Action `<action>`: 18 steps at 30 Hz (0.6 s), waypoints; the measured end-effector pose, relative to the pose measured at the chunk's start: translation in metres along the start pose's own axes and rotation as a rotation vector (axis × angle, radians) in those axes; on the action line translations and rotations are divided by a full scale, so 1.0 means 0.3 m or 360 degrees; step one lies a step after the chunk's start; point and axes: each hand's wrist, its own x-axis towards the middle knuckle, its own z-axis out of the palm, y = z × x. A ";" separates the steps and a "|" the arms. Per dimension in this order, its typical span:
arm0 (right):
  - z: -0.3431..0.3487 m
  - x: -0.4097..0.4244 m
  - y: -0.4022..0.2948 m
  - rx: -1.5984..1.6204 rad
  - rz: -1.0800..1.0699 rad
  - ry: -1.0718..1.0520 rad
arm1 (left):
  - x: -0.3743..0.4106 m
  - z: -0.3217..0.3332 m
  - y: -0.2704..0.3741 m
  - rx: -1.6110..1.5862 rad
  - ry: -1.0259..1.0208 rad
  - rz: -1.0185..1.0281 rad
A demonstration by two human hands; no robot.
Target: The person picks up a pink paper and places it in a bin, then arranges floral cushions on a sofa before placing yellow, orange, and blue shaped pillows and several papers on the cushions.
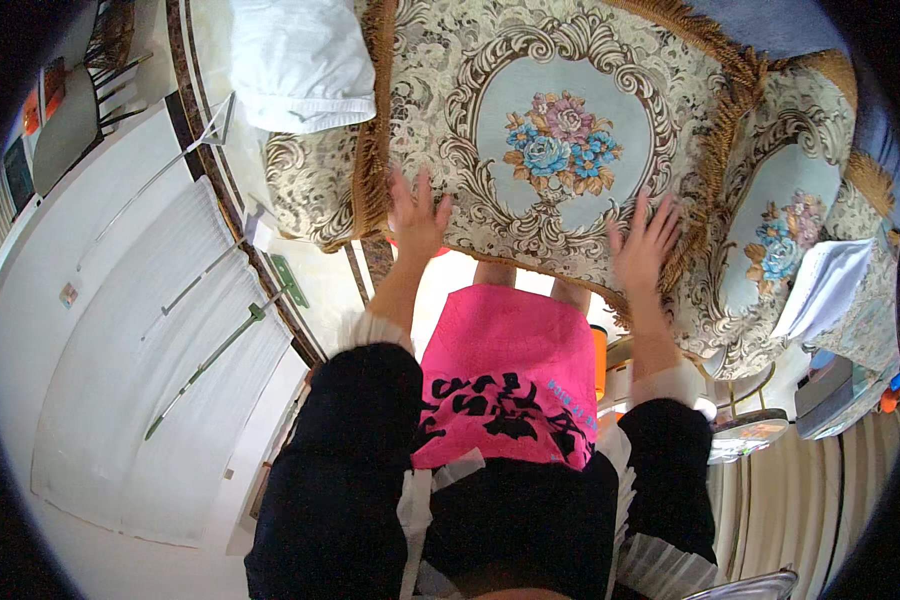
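Before me spreads a patterned sofa cover with a floral medallion and gold fringed edges. My left hand lies on its near left part, fingers spread. On the near right part, beside the fringe, is my right hand, also with fingers apart. Both hands look slightly blurred and neither holds anything. A matching cover with its own flower medallion adjoins on the right. To the left, a further patterned piece emerges from under a white cloth bundle.
White papers or folded cloth rest on the right-hand cover. On the left, a green-handled pole and thinner rods lean near a wall. An orange object stands below my right forearm. Striped curtains hang at lower right.
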 end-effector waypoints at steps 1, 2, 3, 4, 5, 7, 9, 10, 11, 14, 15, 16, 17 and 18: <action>0.000 -0.142 -0.013 0.0079 0.0202 -0.0310 | -0.127 -0.022 0.000 0.0317 -0.0380 -0.0411; -0.014 -0.257 -0.025 0.0044 0.0253 -0.0574 | -0.244 -0.024 -0.085 0.0085 -0.0334 -0.0465; -0.022 -0.337 -0.027 -0.0005 0.0295 -0.0811 | -0.328 -0.038 -0.162 0.0059 -0.0823 -0.0731; -0.021 -0.397 -0.051 -0.0083 0.0393 -0.1120 | -0.394 -0.066 -0.232 0.0090 -0.1453 -0.0898; 0.021 -0.481 -0.050 -0.0134 0.0351 -0.1134 | -0.449 -0.090 -0.284 0.0127 -0.1892 -0.0928; 0.024 -0.539 -0.064 0.0109 0.0193 -0.1240 | -0.530 -0.132 -0.342 -0.0096 -0.1770 -0.0728; -0.014 -0.518 -0.028 0.0577 -0.0067 -0.1242 | -0.468 -0.241 -0.220 -0.0412 -0.1060 -0.0495; -0.065 -0.498 -0.040 0.0749 -0.0154 -0.1204 | -0.410 -0.294 -0.194 -0.0527 -0.1024 -0.0519; -0.132 -0.453 -0.037 0.0800 -0.0207 -0.1144 | -0.325 -0.424 -0.095 -0.0681 -0.0879 -0.0230; -0.546 -0.308 -0.119 0.0195 -0.0096 -0.0920 | -0.135 -0.634 0.008 -0.0923 -0.0525 0.0252; -0.630 -0.283 -0.106 0.0292 -0.0083 -0.0763 | -0.047 -0.903 0.190 -0.0772 -0.0339 0.0496; -0.695 -0.268 -0.097 0.0395 -0.0088 -0.0626 | -0.013 -1.103 0.310 -0.0770 -0.0084 0.0669; -0.720 -0.239 -0.077 0.0415 -0.0111 -0.0466 | -0.002 -1.270 0.419 -0.0805 0.0172 0.0844; -0.835 -0.215 -0.125 0.0585 -0.0118 -0.0336 | -0.050 -1.470 0.504 -0.0826 0.0326 0.0883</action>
